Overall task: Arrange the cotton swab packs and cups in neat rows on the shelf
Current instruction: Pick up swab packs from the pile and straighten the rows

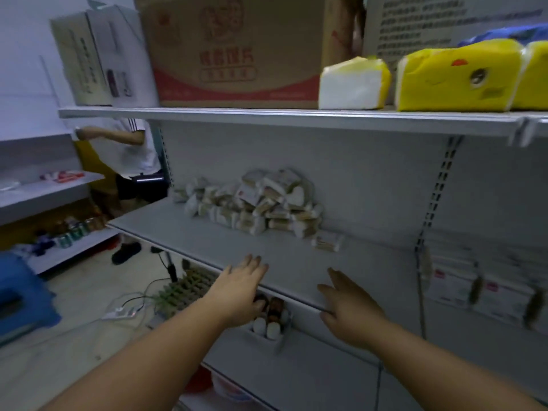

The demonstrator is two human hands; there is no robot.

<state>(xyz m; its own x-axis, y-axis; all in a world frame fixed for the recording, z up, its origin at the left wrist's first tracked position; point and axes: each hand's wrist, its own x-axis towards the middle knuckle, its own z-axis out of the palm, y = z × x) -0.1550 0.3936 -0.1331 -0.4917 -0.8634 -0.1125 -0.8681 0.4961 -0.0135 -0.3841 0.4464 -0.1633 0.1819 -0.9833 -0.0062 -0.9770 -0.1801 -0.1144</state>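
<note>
Reaching in at lower centre with left hand (240, 287) and right hand (347, 307), fingers straight, holding nothing, over the front edge of the shelf (204, 240). Heaped mid-frame at the back: cotton swab packs (255, 203), probably light, soft-wrapped, slippery; best pinched across the narrow sides.

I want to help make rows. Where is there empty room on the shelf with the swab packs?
The shelf is bare along the front, between the pile and the left hand and right hand. It is also bare to the right of the stray pack. The back middle is crowded by the pile.
</note>
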